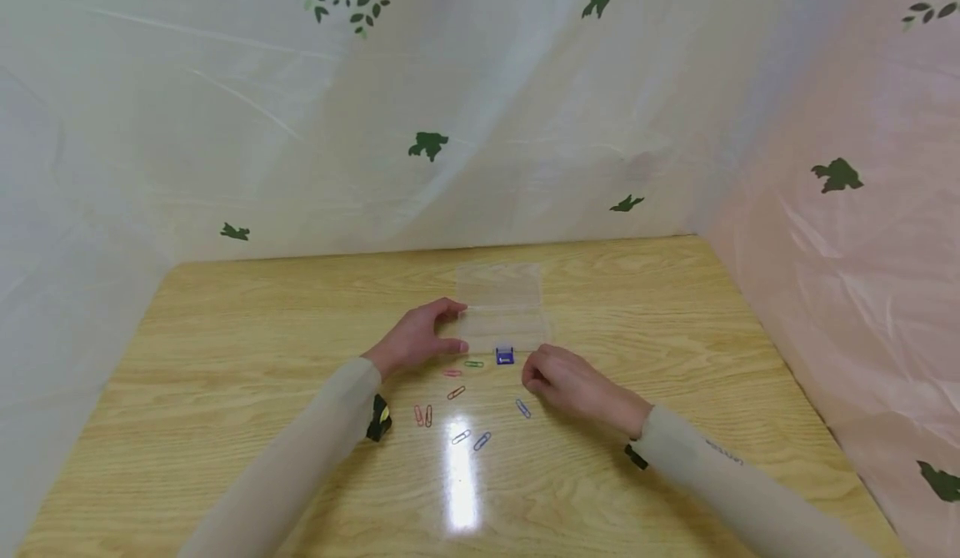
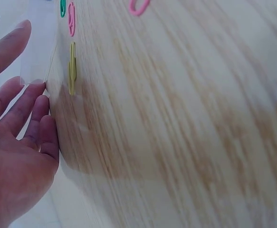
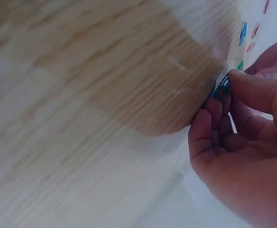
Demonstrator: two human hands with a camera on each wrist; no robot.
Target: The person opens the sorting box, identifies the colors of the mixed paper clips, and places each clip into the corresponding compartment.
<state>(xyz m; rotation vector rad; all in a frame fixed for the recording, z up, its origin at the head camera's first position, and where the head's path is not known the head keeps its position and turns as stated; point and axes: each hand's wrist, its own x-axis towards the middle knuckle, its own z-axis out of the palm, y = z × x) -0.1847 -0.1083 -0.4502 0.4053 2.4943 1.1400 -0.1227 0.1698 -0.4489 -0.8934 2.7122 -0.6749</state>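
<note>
A clear plastic box (image 1: 504,326) lies on the table with its lid (image 1: 499,284) folded back. At its left end rests my left hand (image 1: 420,337), thumb at the front corner and index finger near the hinge, holding it by that side. A small blue piece (image 1: 505,356) with a white mark sits at the box's front edge. My right hand (image 1: 573,381) is at the front right corner, fingers curled. In the right wrist view, thumb and fingertips pinch small blue and green paper clips (image 3: 221,90), mostly hidden by the fingers.
Loose paper clips lie in front of the box: a green clip (image 1: 473,364), a pink clip (image 1: 452,373), a red clip (image 1: 456,392), a blue clip (image 1: 522,409) and several more nearer me. The left wrist view shows a yellow clip (image 2: 72,69). A patterned curtain (image 1: 300,124) surrounds the wooden table (image 1: 247,333).
</note>
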